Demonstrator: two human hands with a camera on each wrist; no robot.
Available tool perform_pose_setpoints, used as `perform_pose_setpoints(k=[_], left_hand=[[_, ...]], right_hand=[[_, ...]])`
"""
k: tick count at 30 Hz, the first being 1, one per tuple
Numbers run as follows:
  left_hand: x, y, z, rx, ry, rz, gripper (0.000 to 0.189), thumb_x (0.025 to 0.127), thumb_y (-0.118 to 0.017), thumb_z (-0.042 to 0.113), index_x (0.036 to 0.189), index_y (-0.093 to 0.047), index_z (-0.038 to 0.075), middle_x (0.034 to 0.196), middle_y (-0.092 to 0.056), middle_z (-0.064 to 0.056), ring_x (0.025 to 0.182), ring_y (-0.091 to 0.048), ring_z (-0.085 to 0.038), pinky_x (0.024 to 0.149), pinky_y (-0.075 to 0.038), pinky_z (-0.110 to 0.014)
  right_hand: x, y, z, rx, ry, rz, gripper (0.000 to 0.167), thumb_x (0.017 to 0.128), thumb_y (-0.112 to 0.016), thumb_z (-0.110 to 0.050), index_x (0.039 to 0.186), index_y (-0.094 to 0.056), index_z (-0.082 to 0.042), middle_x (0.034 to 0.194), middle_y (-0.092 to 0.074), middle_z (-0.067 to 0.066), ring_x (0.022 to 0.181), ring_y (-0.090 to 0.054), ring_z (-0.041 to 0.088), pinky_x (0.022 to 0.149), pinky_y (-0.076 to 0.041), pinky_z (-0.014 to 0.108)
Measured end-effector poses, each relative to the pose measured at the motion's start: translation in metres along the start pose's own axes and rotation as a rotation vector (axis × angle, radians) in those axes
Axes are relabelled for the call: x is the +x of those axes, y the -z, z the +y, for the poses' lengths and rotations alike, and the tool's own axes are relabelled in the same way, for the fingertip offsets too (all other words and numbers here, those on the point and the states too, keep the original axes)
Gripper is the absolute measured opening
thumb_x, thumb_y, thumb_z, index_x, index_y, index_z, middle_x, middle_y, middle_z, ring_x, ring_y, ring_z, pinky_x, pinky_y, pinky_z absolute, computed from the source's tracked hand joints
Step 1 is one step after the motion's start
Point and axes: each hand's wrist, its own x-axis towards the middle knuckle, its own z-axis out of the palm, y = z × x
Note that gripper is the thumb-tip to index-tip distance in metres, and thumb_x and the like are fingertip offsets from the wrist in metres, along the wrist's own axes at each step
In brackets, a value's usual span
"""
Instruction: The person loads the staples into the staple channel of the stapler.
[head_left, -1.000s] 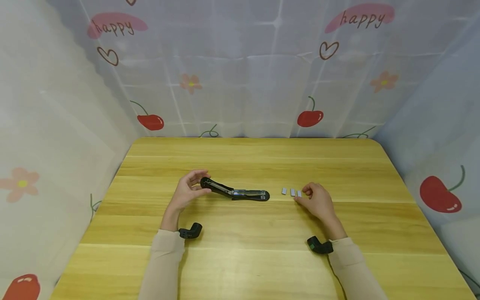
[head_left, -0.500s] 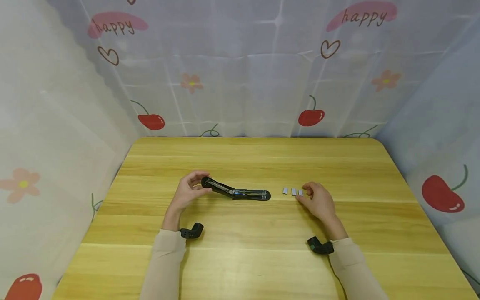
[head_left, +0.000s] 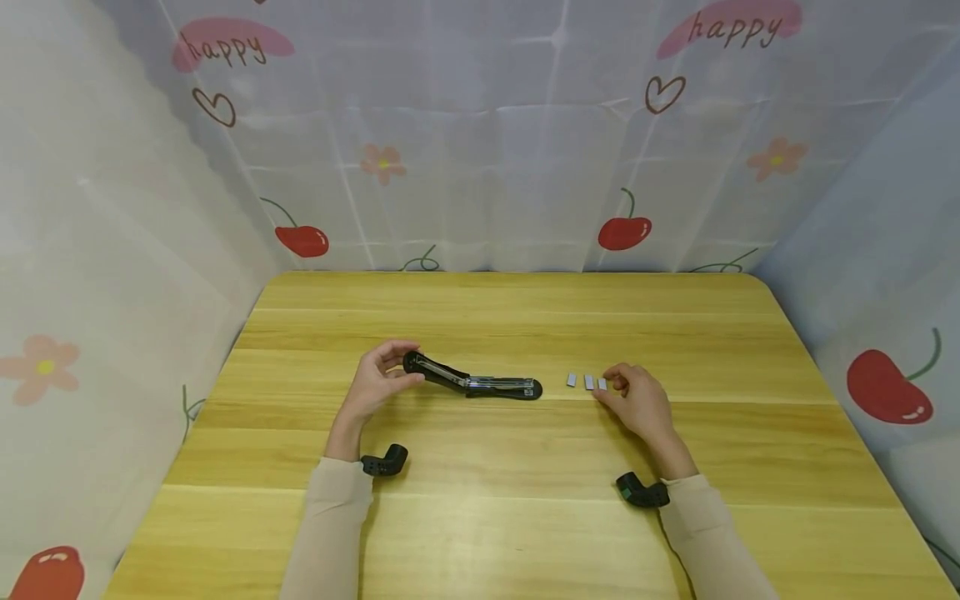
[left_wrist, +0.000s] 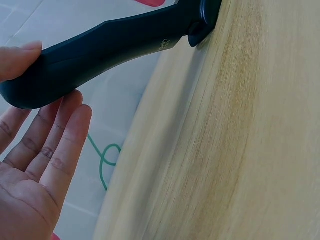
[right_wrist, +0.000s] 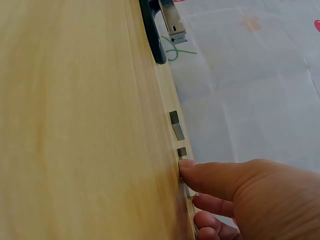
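A black stapler [head_left: 502,387] lies unfolded on the table, its metal staple channel showing and its top arm tilted up to the left. My left hand [head_left: 375,382] grips the end of that raised arm [left_wrist: 100,55], thumb on one side and fingertips on the other. To the right of the stapler, three short grey staple strips sit in a row: a left one [head_left: 572,380], a middle one [head_left: 588,382] and a right one [head_left: 602,384]. My right hand [head_left: 636,402] pinches the right strip between thumb and index finger; the thumb partly covers the strips in the right wrist view.
The wooden table [head_left: 480,317] reaches back to a pale curtain [head_left: 487,192] printed with cherries and flowers. Black wrist cameras, one on the left [head_left: 386,461] and one on the right [head_left: 642,490], hang over the table near the sleeves.
The head view has shifted slightly. Both hands keep their places at the stapler and the right staple strip.
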Motion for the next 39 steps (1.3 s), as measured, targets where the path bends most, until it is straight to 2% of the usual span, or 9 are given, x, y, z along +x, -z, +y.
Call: perform_pose_setpoints(k=[15, 24, 32, 39], left_hand=[[0.000, 0.000, 0.002, -0.007, -0.002, -0.007, 0.056, 0.082, -0.074, -0.003, 0.131, -0.050, -0.013, 0.135, -0.047, -0.032, 0.107, -0.055, -0.009, 0.081, -0.052, -0.020], [-0.002, 0.000, 0.003, -0.003, 0.004, 0.003, 0.047, 0.082, -0.075, -0.002, 0.124, -0.057, -0.008, 0.124, -0.056, -0.016, 0.099, -0.055, -0.011, 0.078, -0.053, -0.020], [-0.001, 0.000, 0.002, 0.004, 0.003, 0.005, 0.047, 0.082, -0.075, -0.001, 0.124, -0.057, -0.010, 0.121, -0.058, -0.011, 0.099, -0.057, -0.010, 0.078, -0.053, -0.021], [-0.002, -0.001, 0.002, 0.001, 0.012, 0.009, 0.047, 0.081, -0.076, -0.001, 0.124, -0.057, -0.010, 0.119, -0.058, -0.010, 0.099, -0.057, -0.009, 0.079, -0.053, -0.020]], right_hand=[[-0.001, 0.000, -0.001, 0.021, 0.002, 0.052, 0.020, 0.087, -0.072, -0.011, 0.101, -0.070, 0.003, 0.086, -0.067, 0.014, 0.074, -0.059, 0.024, 0.066, -0.045, 0.033], [0.000, 0.000, -0.002, 0.030, -0.018, 0.084, 0.013, 0.086, -0.072, -0.009, 0.092, -0.070, 0.003, 0.083, -0.067, 0.015, 0.072, -0.060, 0.025, 0.068, -0.046, 0.035], [0.003, 0.000, -0.005, 0.030, 0.026, 0.184, 0.015, 0.087, -0.073, -0.016, 0.089, -0.071, -0.001, 0.083, -0.066, 0.013, 0.070, -0.059, 0.024, 0.062, -0.044, 0.031], [0.007, 0.005, -0.027, 0.066, 0.085, 0.163, 0.015, 0.086, -0.073, -0.017, 0.095, -0.072, -0.004, 0.089, -0.069, 0.011, 0.075, -0.061, 0.024, 0.064, -0.045, 0.032]])
